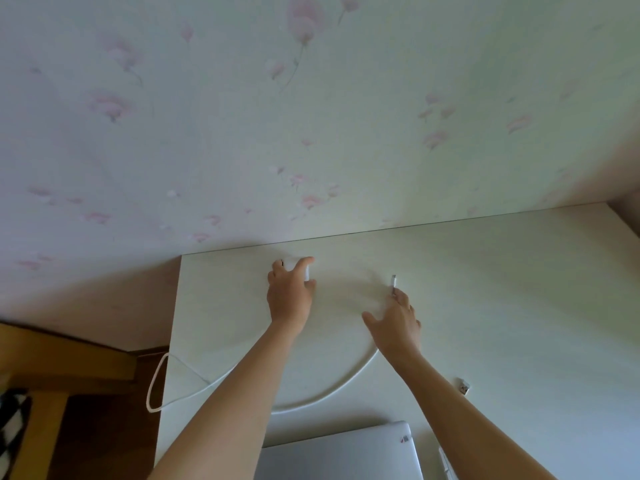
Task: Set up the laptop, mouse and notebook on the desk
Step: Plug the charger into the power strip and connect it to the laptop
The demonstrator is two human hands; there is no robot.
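Note:
A closed silver laptop lies at the near edge of the white desk. My left hand reaches to the far left of the desk and grips a small white charger block. My right hand pinches the white cable's plug end, which points away from me. The white cable curves across the desk in front of the laptop and loops over the left edge. No mouse shows, and I cannot tell whether the white object beside the laptop is the notebook.
A small USB dongle lies on the desk to the right of my right forearm. A white object's edge shows beside the laptop. Floral wallpaper rises behind the desk. A wooden piece of furniture stands to the left, below desk level.

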